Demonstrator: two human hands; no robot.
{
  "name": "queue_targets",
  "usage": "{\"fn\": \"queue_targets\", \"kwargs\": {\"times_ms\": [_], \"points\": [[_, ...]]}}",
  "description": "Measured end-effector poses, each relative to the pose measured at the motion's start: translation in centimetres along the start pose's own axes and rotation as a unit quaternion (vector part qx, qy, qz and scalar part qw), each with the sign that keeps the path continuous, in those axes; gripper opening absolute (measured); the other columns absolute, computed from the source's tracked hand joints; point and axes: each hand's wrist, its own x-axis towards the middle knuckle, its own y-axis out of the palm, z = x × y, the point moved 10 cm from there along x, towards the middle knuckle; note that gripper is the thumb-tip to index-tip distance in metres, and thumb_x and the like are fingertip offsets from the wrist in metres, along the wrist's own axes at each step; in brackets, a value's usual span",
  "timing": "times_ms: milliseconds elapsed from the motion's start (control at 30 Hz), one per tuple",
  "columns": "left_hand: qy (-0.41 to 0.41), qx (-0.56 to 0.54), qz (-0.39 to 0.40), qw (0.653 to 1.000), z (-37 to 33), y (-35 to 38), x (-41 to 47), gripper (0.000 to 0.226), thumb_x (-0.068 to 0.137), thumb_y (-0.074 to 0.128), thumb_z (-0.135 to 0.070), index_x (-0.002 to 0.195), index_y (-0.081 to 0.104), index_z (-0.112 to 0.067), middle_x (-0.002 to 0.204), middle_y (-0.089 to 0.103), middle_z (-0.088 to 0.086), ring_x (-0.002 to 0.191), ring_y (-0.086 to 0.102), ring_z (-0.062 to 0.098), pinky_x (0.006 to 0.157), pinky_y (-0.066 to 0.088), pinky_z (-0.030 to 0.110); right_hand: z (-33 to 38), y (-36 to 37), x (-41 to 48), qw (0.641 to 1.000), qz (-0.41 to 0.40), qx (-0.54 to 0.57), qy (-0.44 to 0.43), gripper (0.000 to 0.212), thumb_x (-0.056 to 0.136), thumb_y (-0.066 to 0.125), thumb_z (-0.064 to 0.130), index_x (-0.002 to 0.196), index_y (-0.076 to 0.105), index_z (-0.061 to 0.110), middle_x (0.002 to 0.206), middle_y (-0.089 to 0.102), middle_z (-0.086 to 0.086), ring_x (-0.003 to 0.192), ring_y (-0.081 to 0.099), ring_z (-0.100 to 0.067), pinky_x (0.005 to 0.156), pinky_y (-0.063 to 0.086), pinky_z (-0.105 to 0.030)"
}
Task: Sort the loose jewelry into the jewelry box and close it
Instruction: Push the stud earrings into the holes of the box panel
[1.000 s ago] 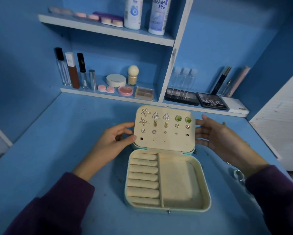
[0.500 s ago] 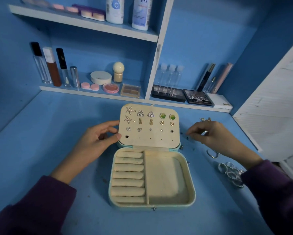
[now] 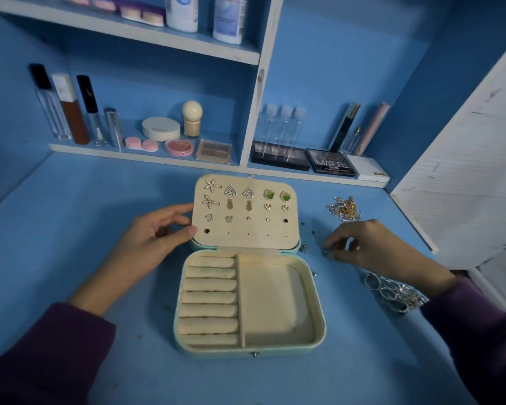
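Observation:
The mint jewelry box (image 3: 319, 314) lies open on the blue table, its lid panel (image 3: 246, 235) upright and studded with several earrings. My left hand (image 3: 155, 238) holds the lid's left edge between thumb and fingers. My right hand (image 3: 366, 247) is low over the table to the right of the box, fingertips pinched at a tiny earring stud (image 3: 327, 252). A tangle of gold and silver chains (image 3: 345, 210) lies beyond that hand. Several silver rings (image 3: 392, 290) lie beside my right wrist. Tiny loose studs (image 3: 304, 248) dot the table by the hinge.
Shelves at the back hold cosmetics: lip gloss tubes (image 3: 67, 109), a round compact (image 3: 161, 128), eyeshadow palettes (image 3: 330, 163), small clear bottles (image 3: 284, 124). A white slatted panel (image 3: 465, 159) stands at the right. The ring rolls (image 3: 209, 299) and side tray (image 3: 275, 302) hold nothing.
My right hand left the lid's right edge and dropped to the table, fingers closing into a pinch on a small stud. The view shifted right, revealing chains and rings. My left hand stayed on the lid.

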Motion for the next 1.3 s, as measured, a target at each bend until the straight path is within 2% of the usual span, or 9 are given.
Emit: {"fn": "queue_targets", "kwargs": {"times_ms": [267, 400, 533, 633, 767, 867, 1000, 1133, 1300], "points": [[0.0, -0.001, -0.001, 1.0, 0.0, 0.0, 0.0, 0.038, 0.086, 0.064, -0.007, 0.103, 0.061, -0.04, 0.081, 0.071, -0.019, 0.055, 0.039, 0.005, 0.057, 0.034, 0.026, 0.1, 0.4, 0.1, 0.998, -0.041, -0.029, -0.032, 0.012, 0.075, 0.076, 0.007, 0.077, 0.074, 0.018, 0.072, 0.059, 0.022, 0.073, 0.058, 0.008, 0.063, 0.041, -0.005], [0.0, 0.001, 0.001, 1.0, -0.1, 0.0, 0.0, 0.038, 0.087, 0.063, -0.006, 0.103, 0.061, -0.04, 0.079, 0.07, -0.021, 0.056, 0.039, 0.006, 0.057, 0.035, 0.024, 0.1, -0.2, 0.0, 0.998, -0.065, -0.005, -0.02, 0.01, 0.077, 0.074, 0.005, 0.077, 0.073, 0.015, 0.072, 0.063, 0.014, 0.073, 0.057, 0.004, 0.064, 0.041, -0.007], [0.001, 0.0, 0.006, 1.0, -0.2, 0.1, -0.1, 0.038, 0.087, 0.064, -0.007, 0.104, 0.061, -0.041, 0.081, 0.071, -0.02, 0.064, 0.039, 0.018, 0.058, 0.035, 0.025, 1.6, -1.8, 0.4, 0.989, -0.131, 0.059, -0.017, 0.008, 0.08, 0.072, 0.007, 0.078, 0.072, 0.014, 0.076, 0.069, 0.005, 0.076, 0.059, -0.009, 0.069, 0.048, -0.018], [0.002, 0.006, 0.006, 1.0, -0.2, 0.2, 0.0, 0.039, 0.087, 0.064, -0.007, 0.104, 0.06, -0.041, 0.079, 0.07, -0.021, 0.066, 0.039, 0.021, 0.057, 0.034, 0.025, 4.4, -2.1, 1.0, 0.981, -0.159, 0.101, -0.045, 0.008, 0.081, 0.071, 0.009, 0.08, 0.071, 0.017, 0.076, 0.068, 0.009, 0.075, 0.059, -0.007, 0.067, 0.047, -0.016], [0.002, 0.013, 0.008, 1.0, -0.4, 0.2, -0.1, 0.039, 0.087, 0.064, -0.007, 0.103, 0.06, -0.042, 0.077, 0.068, -0.024, 0.068, 0.042, 0.021, 0.058, 0.035, 0.024, 9.2, 0.2, 2.1, 0.977, -0.135, 0.118, -0.119, 0.002, 0.082, 0.071, 0.012, 0.081, 0.071, 0.013, 0.074, 0.065, 0.003, 0.07, 0.055, -0.009, 0.063, 0.045, -0.016], [0.0, 0.014, 0.012, 1.0, -0.4, 0.2, -0.1, 0.038, 0.087, 0.064, -0.009, 0.105, 0.06, -0.042, 0.078, 0.069, -0.023, 0.07, 0.044, 0.021, 0.058, 0.036, 0.023, 11.7, 2.1, 3.0, 0.976, -0.123, 0.087, -0.158, 0.01, 0.081, 0.065, 0.02, 0.083, 0.071, 0.013, 0.072, 0.061, 0.001, 0.069, 0.05, -0.007, 0.065, 0.041, -0.015], [0.003, 0.015, 0.006, 1.0, -0.4, 0.1, 0.0, 0.038, 0.086, 0.066, -0.009, 0.104, 0.061, -0.042, 0.078, 0.069, -0.023, 0.071, 0.045, 0.021, 0.061, 0.037, 0.024, 13.2, 3.3, 3.8, 0.976, -0.117, 0.059, -0.177, 0.009, 0.081, 0.064, 0.019, 0.086, 0.07, 0.015, 0.076, 0.061, 0.006, 0.073, 0.049, -0.006, 0.067, 0.043, -0.023], [0.003, 0.03, 0.005, 1.0, -0.4, 0.0, 0.0, 0.04, 0.086, 0.067, -0.01, 0.1, 0.059, -0.046, 0.077, 0.067, -0.026, 0.066, 0.042, 0.015, 0.061, 0.036, 0.021, 13.4, 3.3, 3.9, 0.975, -0.112, 0.056, -0.184, 0.012, 0.082, 0.062, 0.022, 0.087, 0.071, 0.015, 0.074, 0.054, 0.013, 0.072, 0.045, -0.003, 0.065, 0.039, -0.018], [0.006, 0.04, 0.007, 0.999, -0.2, -0.2, 0.0, 0.038, 0.086, 0.067, -0.012, 0.105, 0.061, -0.044, 0.088, 0.069, -0.009, 0.062, 0.042, 0.01, 0.057, 0.036, 0.013, 13.9, 3.3, 4.0, 0.974, -0.107, 0.048, -0.192, 0.012, 0.082, 0.061, 0.021, 0.087, 0.07, 0.014, 0.074, 0.051, 0.015, 0.072, 0.044, -0.004, 0.066, 0.038, -0.017]]}}
